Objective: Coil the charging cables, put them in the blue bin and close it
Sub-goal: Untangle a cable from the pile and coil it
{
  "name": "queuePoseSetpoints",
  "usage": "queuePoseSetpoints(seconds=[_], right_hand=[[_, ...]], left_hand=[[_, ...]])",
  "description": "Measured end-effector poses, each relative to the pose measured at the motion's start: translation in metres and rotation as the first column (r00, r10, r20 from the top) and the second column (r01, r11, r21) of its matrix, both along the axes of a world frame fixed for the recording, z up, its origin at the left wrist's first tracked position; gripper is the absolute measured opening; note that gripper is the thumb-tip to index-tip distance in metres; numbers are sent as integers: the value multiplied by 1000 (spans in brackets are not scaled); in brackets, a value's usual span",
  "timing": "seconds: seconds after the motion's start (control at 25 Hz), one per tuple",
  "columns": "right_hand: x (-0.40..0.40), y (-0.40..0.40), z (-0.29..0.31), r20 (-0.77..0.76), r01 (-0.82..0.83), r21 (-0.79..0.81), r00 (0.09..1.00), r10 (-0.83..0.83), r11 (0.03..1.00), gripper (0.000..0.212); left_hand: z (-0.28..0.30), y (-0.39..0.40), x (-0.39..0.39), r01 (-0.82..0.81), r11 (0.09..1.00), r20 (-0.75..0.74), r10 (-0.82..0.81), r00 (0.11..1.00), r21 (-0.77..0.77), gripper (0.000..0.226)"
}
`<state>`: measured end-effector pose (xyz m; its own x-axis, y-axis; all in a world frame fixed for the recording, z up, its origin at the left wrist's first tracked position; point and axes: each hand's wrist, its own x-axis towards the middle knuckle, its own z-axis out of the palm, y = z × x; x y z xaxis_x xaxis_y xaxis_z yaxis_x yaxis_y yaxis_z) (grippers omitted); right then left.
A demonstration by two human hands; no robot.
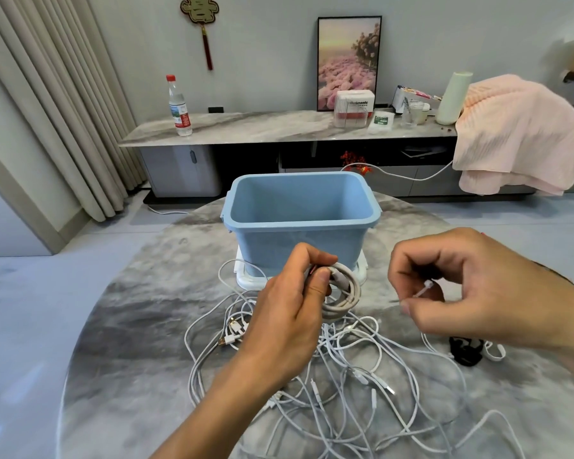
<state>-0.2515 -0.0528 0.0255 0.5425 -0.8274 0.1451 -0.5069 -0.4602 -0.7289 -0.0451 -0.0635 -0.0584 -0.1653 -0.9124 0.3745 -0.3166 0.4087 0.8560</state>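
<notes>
Our left fingers [315, 260] curl round a finished coil [340, 291] just in front of the bin [299, 207], thumb pinning the loops. The right fingers [408, 304] pinch a small white tie [424, 289] beside the coil. The bin stands open on its white lid [362, 270]. The remaining cables [345, 376] lie tangled on the table [130, 326], nearer us than the bin. We judge the cord light, limp and springy: loops will slip loose unless we grip across them all where they bunch.
</notes>
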Motion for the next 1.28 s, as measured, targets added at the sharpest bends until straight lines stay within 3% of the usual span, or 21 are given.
queuePoseSetpoints(seconds=[0.12,0.28,0.4,0.48,0.56,0.68,0.84,0.92,1.04,1.28], right_hand=[[5,0,-5,-114,44,-270,990,-77,962,16],[13,0,-13,-174,7,-412,981,-86,911,13],[18,0,-20,-135,68,-514,978,-159,855,7],[23,-2,-27,-12,183,-533,974,-224,826,6],[32,-5,-37,255,388,-346,915,-313,854,12],[50,-8,-49,585,458,163,668,-459,874,14],[65,-7,-51,669,273,583,374,-642,766,16],[66,-6,-48,626,141,706,334,-705,694,13],[64,-5,-46,630,50,735,316,-709,676,10],[73,2,-44,752,238,486,378,-541,841,6]], left_hand=[[1,3,-2,1,1000,-13,-1,1000,-24,9],[0,3,-5,1,999,-118,3,993,37,12],[-4,-1,-5,20,996,-233,2,972,92,11],[-5,-2,-5,17,995,-293,13,956,103,10],[-4,-2,-6,-2,996,-316,29,948,85,12],[-1,-1,-7,-38,998,-331,50,942,44,16],[0,0,-6,-79,996,-289,64,955,-43,14],[0,4,-6,-58,993,-189,37,981,-106,10],[3,10,-8,-16,986,-88,2,996,-165,12],[3,10,-7,-70,991,-155,53,987,-111,9]])
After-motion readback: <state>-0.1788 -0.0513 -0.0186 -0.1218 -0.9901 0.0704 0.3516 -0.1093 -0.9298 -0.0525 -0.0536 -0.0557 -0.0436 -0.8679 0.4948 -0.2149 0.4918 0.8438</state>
